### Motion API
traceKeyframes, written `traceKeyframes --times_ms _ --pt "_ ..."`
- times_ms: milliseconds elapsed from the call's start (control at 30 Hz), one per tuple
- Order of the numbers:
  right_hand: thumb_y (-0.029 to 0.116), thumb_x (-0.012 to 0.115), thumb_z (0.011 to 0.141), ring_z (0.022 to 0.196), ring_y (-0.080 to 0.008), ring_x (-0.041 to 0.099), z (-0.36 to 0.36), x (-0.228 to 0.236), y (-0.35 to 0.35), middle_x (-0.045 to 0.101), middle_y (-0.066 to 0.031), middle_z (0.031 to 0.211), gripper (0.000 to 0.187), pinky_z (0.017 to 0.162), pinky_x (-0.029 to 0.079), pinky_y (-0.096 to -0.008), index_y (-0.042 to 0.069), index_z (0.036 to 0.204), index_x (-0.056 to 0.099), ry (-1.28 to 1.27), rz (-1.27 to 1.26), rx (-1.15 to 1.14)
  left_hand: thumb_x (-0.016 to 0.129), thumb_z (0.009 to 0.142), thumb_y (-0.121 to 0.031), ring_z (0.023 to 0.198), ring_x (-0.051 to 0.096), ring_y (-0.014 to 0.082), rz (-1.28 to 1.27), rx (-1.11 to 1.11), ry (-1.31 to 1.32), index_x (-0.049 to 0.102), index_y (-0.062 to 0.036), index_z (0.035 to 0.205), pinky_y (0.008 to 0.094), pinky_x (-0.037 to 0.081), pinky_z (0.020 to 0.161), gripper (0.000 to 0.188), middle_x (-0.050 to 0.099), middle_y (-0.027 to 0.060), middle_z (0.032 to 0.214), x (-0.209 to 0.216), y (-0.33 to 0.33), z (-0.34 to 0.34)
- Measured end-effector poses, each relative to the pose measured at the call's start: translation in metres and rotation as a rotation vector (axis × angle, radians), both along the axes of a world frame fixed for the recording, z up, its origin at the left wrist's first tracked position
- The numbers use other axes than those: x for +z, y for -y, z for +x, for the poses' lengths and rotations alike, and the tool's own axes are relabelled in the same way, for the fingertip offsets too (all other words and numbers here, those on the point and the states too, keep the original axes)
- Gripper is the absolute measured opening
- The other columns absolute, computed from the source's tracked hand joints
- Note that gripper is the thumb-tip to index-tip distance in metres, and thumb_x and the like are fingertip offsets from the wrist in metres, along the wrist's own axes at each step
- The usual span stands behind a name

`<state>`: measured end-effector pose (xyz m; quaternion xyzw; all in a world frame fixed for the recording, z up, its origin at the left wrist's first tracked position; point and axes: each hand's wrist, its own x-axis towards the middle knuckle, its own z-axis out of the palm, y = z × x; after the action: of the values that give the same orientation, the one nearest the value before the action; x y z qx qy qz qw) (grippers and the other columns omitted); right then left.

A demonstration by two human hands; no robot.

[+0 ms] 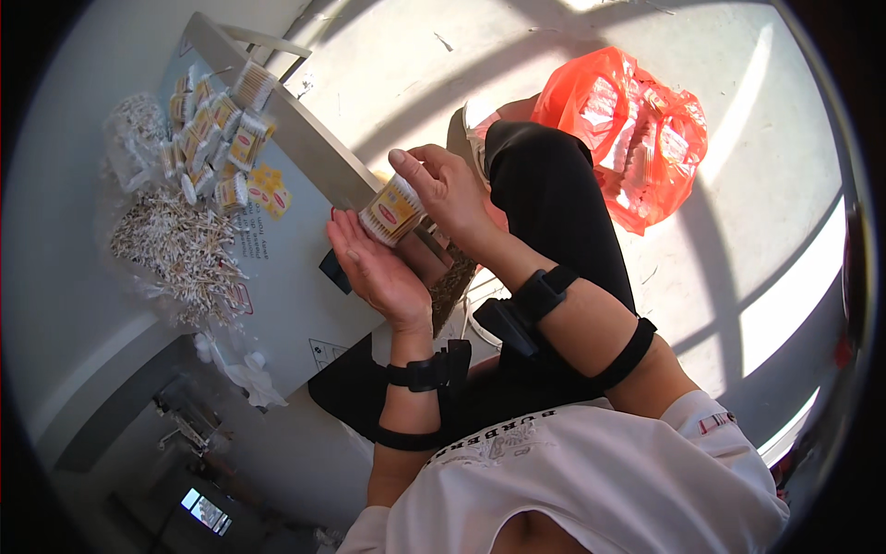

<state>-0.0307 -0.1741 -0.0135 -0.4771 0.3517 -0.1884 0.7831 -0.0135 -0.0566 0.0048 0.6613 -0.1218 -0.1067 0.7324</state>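
A small clear pack of cotton swabs (392,212) with a yellow label and a red oval sits between my two hands, in front of me. My left hand (383,277) lies palm up with its fingers stretched beneath the pack's lower left side. Against the upper right side rests my right hand (448,189), thumb raised; its other fingers are partly hidden. The two hands hold the pack between them. Several filled swab packs (217,134) are heaped on the table to the left, beside a large pile of loose swabs (180,245).
Yellow label cards (269,189) lie on the table (305,314) near the packs. Beneath my hands is a brown cardboard box (426,257). A red plastic bag (637,129) with packs inside stands on the floor at right. Crumpled white plastic (245,369) hangs at the table's near edge.
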Motion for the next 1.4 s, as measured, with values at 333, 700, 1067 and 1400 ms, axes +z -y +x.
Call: traceKeyframes --times_ms 333,700,1067,1400 --pt "0.028 0.059 0.093 0.07 -0.0355 0.065 0.01 0.01 -0.015 0.064 -0.0188 0.073 0.026 0.063 0.05 -0.0411 0.004 0.101 0.061 -0.179 -0.582 0.046 0.034 0.103 -0.041 0.142 0.021 0.0327 -0.007 0.051 -0.01 0.014 0.005 0.148 0.0442 0.019 0.117 0.067 0.02 0.021 0.154 0.002 0.004 -0.002" --pt "0.024 0.059 0.094 0.061 -0.0306 0.063 0.008 0.003 -0.016 0.061 -0.0156 0.064 0.021 0.057 0.047 -0.0383 0.003 0.098 0.061 -0.172 -0.584 -0.009 0.033 0.102 -0.045 0.144 0.014 0.0375 0.207 0.08 0.093 0.015 0.0043 0.148 0.0458 0.015 0.117 0.07 0.012 0.0245 0.156 0.007 -0.007 -0.009" --pt "0.022 0.075 0.073 0.124 -0.0244 0.044 -0.016 0.035 0.037 0.058 -0.0073 0.12 0.058 0.108 0.028 -0.0474 0.009 0.125 0.056 0.008 -1.518 0.59 0.049 0.087 -0.067 0.145 0.003 0.0434 1.295 -0.351 0.61 0.016 -0.0002 0.15 0.0612 0.006 0.112 0.097 0.006 0.0273 0.156 0.009 -0.04 -0.004" --pt "0.035 0.085 0.056 0.113 -0.0201 0.049 0.009 0.024 0.04 0.056 -0.0021 0.11 0.069 0.103 0.033 -0.0422 0.011 0.117 0.063 0.144 -1.604 0.883 0.039 0.086 -0.074 0.145 0.002 0.0426 1.286 -0.346 0.585 0.021 0.0028 0.148 0.0595 0.001 0.112 0.1 0.008 0.0268 0.155 0.004 -0.04 -0.006"
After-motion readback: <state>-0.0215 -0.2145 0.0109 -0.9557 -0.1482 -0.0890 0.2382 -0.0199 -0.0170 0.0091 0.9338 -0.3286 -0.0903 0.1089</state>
